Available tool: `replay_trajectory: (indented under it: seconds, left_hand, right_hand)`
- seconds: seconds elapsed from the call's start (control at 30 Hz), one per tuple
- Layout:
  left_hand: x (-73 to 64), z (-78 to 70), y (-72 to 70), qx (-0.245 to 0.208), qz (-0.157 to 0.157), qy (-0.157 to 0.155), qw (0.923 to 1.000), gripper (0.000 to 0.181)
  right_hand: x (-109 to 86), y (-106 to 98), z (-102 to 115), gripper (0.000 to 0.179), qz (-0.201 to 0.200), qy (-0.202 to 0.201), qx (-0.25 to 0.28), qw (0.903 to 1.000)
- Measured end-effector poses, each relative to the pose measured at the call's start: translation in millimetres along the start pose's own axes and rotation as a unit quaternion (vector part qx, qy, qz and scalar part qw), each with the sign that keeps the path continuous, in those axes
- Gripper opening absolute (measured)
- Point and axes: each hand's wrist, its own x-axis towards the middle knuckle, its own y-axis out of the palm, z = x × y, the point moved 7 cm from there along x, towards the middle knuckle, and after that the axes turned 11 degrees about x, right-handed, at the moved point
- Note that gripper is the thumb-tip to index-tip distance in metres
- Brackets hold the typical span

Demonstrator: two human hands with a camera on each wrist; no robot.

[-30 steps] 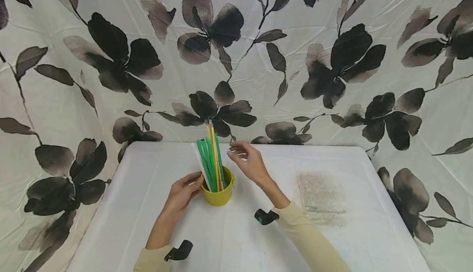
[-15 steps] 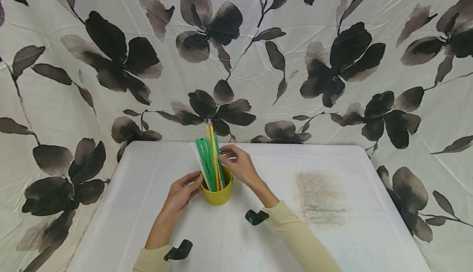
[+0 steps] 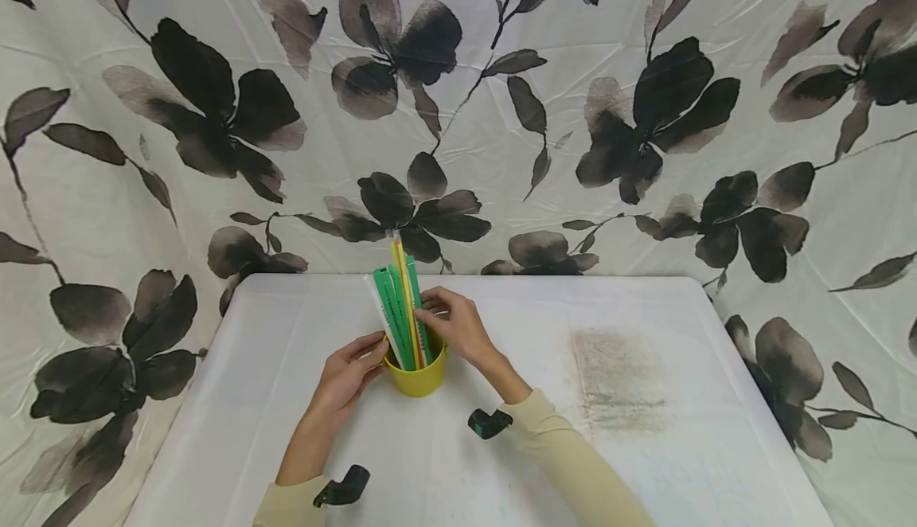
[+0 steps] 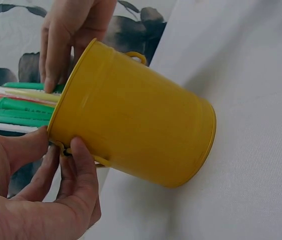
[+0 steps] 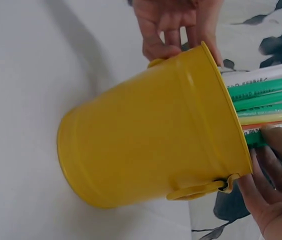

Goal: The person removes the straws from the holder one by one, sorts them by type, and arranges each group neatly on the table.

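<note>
A yellow metal bucket (image 3: 417, 382) with small side loops stands upright on the table. Several slim green packets (image 3: 392, 304) with printed lettering lean in it, beside a white one (image 5: 246, 77) and a taller yellow stick (image 3: 403, 272) in clear wrap. My left hand (image 3: 347, 376) holds the bucket's left side, thumb at the rim and fingers at the loop, as the left wrist view shows. Over the right rim, my right hand (image 3: 458, 324) pinches the rightmost green packet (image 5: 253, 139) between thumb and fingers. The packets' lower ends are hidden inside the bucket.
A white cloth covers the table (image 3: 530, 463), with a brownish smudged patch (image 3: 619, 380) to the right. Behind it hangs a white curtain (image 3: 516, 193) with dark flowers. Each wrist carries a black camera (image 3: 490, 423).
My right hand has moved left and slightly down from beside the bucket to the green packets, and its fingers have closed on one. The left hand has kept its hold on the bucket.
</note>
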Motion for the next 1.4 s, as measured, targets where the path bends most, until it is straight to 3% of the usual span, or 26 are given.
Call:
replay_trajectory:
  seconds: [0.63, 1.17, 1.4]
  left_hand:
    - [0.1, -1.5, -0.1, 0.001, 0.001, -0.005, 1.0000, 0.048]
    - [3.5, 1.9, -0.8, 0.000, -0.002, -0.012, 0.9999, 0.046]
    - [2.6, 1.9, -1.5, 0.000, -0.001, -0.013, 0.9999, 0.047]
  right_hand:
    - [-0.2, -18.2, 13.7, 0.025, -0.042, -0.033, -0.013, 0.9985]
    - [0.8, -55.4, 47.0, 0.026, -0.074, -0.056, 0.092, 0.9914]
    - [5.3, -77.1, 55.6, 0.027, -0.092, -0.051, 0.104, 0.9891]
